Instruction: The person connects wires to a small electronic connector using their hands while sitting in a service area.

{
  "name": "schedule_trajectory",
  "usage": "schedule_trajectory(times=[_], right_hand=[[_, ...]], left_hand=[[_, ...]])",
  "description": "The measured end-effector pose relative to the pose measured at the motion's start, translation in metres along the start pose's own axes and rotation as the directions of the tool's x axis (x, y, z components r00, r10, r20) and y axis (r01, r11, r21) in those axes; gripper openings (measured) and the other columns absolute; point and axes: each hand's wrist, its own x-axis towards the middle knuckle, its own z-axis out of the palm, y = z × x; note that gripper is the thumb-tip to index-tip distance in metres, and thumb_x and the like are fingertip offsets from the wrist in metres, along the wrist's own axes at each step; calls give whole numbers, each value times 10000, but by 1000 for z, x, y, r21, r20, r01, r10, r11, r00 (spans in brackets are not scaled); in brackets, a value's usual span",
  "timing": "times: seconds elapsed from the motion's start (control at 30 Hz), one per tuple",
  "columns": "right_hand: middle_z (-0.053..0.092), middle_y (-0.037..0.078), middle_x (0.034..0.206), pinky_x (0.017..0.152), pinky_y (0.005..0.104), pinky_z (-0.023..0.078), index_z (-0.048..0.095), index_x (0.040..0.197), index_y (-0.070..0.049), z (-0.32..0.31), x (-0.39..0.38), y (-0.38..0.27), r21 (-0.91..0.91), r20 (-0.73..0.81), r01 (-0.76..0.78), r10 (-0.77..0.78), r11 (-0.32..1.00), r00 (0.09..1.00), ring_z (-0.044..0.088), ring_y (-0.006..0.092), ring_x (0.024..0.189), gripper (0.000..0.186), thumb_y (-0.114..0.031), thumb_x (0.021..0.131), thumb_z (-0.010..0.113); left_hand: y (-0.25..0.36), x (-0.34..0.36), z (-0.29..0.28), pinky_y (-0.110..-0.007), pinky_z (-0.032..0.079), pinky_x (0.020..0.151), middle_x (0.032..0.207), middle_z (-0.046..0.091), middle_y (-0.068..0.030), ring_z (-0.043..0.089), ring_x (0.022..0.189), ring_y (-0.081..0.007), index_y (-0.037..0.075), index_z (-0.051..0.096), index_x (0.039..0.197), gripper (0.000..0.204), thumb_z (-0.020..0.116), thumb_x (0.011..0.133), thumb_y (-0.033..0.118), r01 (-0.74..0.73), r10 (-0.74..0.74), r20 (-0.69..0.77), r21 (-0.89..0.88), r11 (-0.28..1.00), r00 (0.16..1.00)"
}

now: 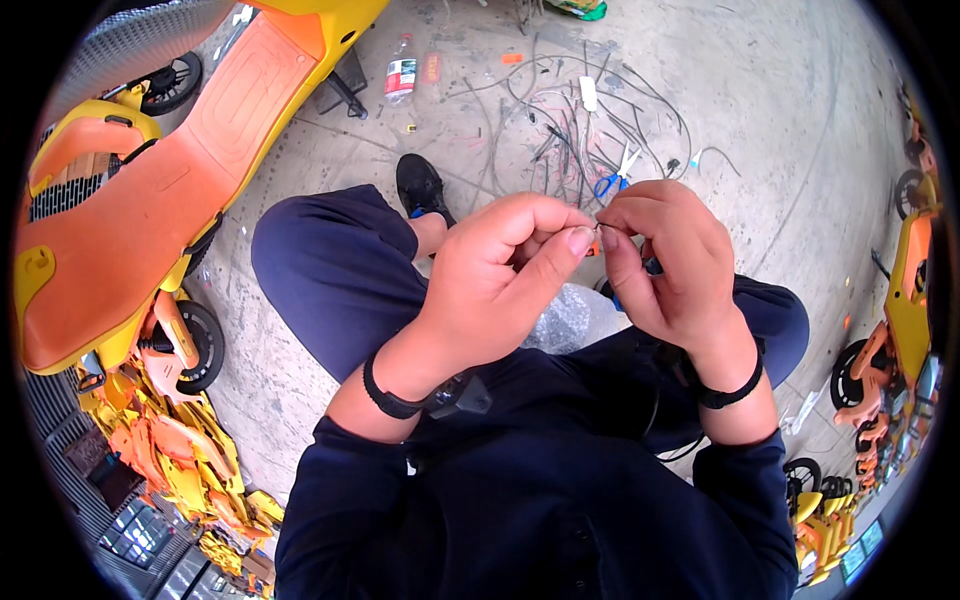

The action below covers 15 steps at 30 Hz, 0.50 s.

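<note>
My left hand (495, 262) and my right hand (675, 255) meet above my lap, thumb and forefinger pinched on each. Between their fingertips is a short, thin dark strand (598, 226) that looks like wire; most of it is covered by the fingers. A small orange bit shows just under the fingertips, too small to name. Beyond my right hand, blue-handled scissors (612, 183) lie on the floor with their blades a little apart. Cut lengths of dark cable (575, 150) are scattered around them. A white tag-like piece (588, 94) rests among the cables.
A clear plastic bottle (400, 72) stands or lies on the concrete beyond my shoe (424, 188). Close on the left is a large orange and yellow scooter body (130, 230); yellow and orange parts (170, 450) are piled behind it. More scooters (905, 290) line the right side.
</note>
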Motion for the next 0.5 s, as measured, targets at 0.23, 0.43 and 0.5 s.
schedule_trajectory(times=[0.23, 0.43, 0.5], right_hand=[[622, 97, 771, 542, 292, 476, 626, 874, -21, -3, 2, -1, 66, -32, -39, 41, 997, 999, 598, 244, 623, 207, 55, 688, 673], [659, 45, 809, 540, 228, 463, 653, 918, 20, -6, 2, -15, 436, 237, -545, 493, 717, 837, 587, 96, 645, 79, -10, 848, 634], [671, 26, 835, 540, 212, 461, 661, 934, 30, -7, 2, -15, 546, 342, -688, 623, 478, 704, 585, 68, 657, 89, -35, 887, 622]], left_hand=[[-4, 1, -1, -216, 402, 532, 742, 595, -32, 511, 589, -69, 5, 659, 955, 87, 658, 901, 74, -166, 197, -87, 281, 945, 977], [-3, 6, 0, -234, 434, 541, 757, 634, -69, 563, 601, -116, 5, 675, 975, 112, 679, 871, 46, -276, 330, -61, 416, 867, 942], [-5, 6, 0, -242, 451, 547, 764, 651, -85, 590, 611, -136, 4, 678, 986, 131, 685, 859, 34, -321, 386, -53, 458, 829, 921]])
